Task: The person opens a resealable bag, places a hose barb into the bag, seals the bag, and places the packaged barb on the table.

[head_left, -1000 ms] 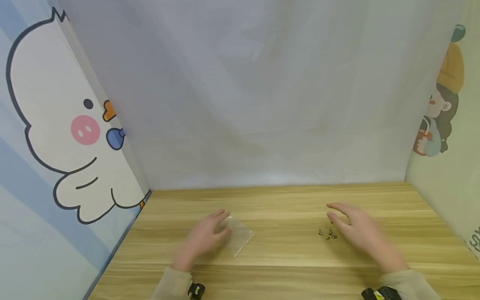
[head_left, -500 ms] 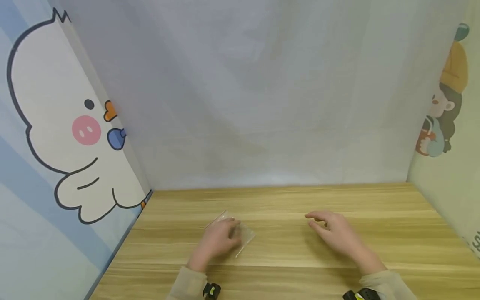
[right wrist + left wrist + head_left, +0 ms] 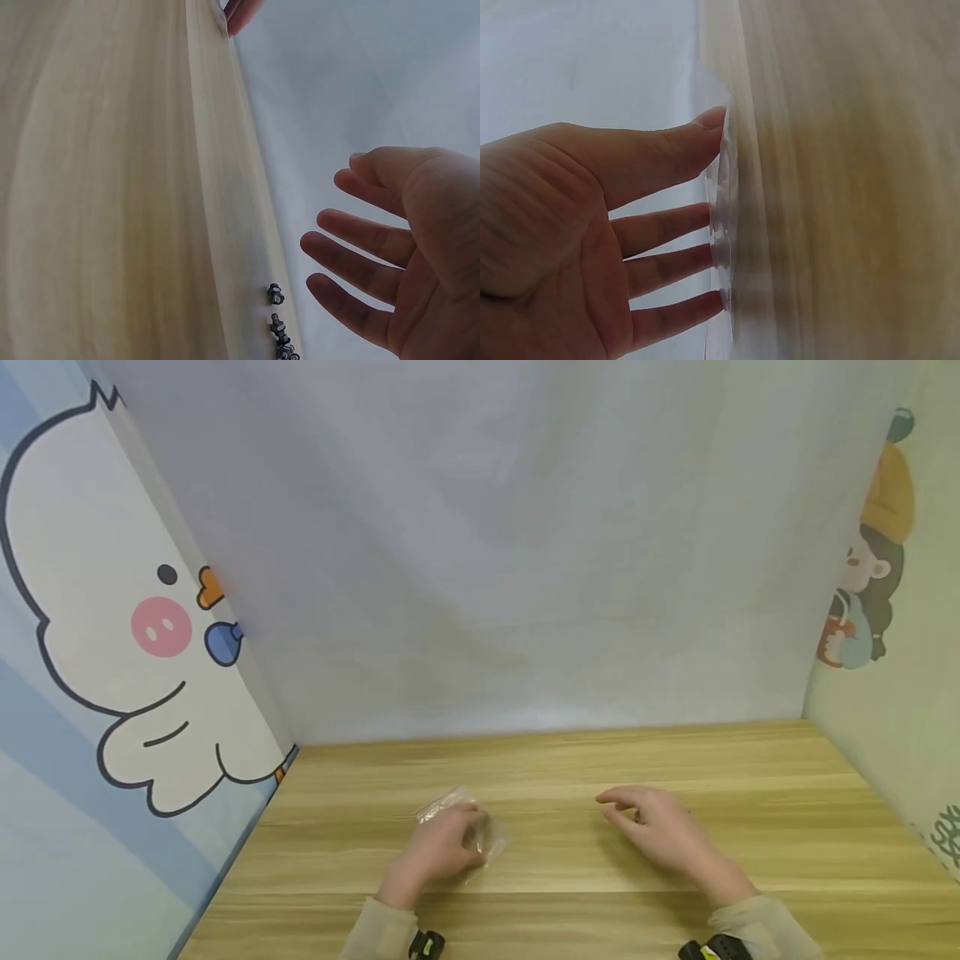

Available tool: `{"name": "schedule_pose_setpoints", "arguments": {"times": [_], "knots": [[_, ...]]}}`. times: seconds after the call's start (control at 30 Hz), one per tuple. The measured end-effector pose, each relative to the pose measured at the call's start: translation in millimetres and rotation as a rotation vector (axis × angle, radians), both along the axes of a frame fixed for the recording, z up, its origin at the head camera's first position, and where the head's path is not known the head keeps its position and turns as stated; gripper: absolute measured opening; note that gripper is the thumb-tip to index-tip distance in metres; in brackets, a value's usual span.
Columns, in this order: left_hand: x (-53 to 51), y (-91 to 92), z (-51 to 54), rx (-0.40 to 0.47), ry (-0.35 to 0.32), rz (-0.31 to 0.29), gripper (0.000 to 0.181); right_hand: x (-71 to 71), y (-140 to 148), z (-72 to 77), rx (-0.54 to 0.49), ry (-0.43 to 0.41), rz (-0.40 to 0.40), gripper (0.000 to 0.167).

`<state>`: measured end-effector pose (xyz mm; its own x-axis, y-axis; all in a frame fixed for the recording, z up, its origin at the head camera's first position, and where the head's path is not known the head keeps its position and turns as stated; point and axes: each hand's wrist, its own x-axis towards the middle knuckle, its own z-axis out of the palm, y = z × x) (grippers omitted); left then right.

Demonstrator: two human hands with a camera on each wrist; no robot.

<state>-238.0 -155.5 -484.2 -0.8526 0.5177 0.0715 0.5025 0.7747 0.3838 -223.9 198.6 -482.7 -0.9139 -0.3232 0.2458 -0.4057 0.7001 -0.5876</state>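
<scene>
Clear plastic, thin and a little crumpled, made up the bag (image 3: 492,838), which lay on the table (image 3: 547,872) under the person's left hand (image 3: 441,845). Taking hold of this bag seemed to be the step in hand, and in my judgement it was only at its beginning. The fingers (image 3: 664,226) of the left hand were almost straight and spread, with gaps between them, and the thumb stood well apart from them. Their tips touched the bag along its edge, as the left wrist view showed, but I could not see a firm pinch.

The right hand (image 3: 656,829) was held near some small metal pieces (image 3: 278,328), which looked like screws or similar fittings and lay on the table. Its fingers (image 3: 349,261) were loosely bent and a little separated, its thumb was near the first finger, and it held nothing. From the head view most of the metal pieces were hidden by this hand, so I could not count them.

The next move, I would judge, called for the left thumb and fingers to come together on the film, gently, because such a light sheet could slip or fold.
</scene>
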Motion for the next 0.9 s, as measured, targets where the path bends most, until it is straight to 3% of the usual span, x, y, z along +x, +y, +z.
{"name": "schedule_pose_setpoints", "arguments": {"times": [0.3,0.47,0.63,0.9], "knots": [[4.6,10.8,5.2,-0.041,-0.039,-0.104,0.067,1.1,-6.3,-1.5,0.013,-0.037,0.028,0.028],[7.0,19.4,4.6,-0.074,-0.088,-0.127,0.071,3.1,-10.0,-5.1,0.031,-0.019,0.065,0.026],[9.1,23.3,6.1,-0.065,-0.116,-0.194,0.082,5.3,-13.7,-5.6,0.038,-0.004,0.08,0.024],[5.7,27.8,2.9,0.016,-0.113,-0.258,0.058,6.5,-20.1,-5.9,0.036,-0.008,0.102,0.023]]}}
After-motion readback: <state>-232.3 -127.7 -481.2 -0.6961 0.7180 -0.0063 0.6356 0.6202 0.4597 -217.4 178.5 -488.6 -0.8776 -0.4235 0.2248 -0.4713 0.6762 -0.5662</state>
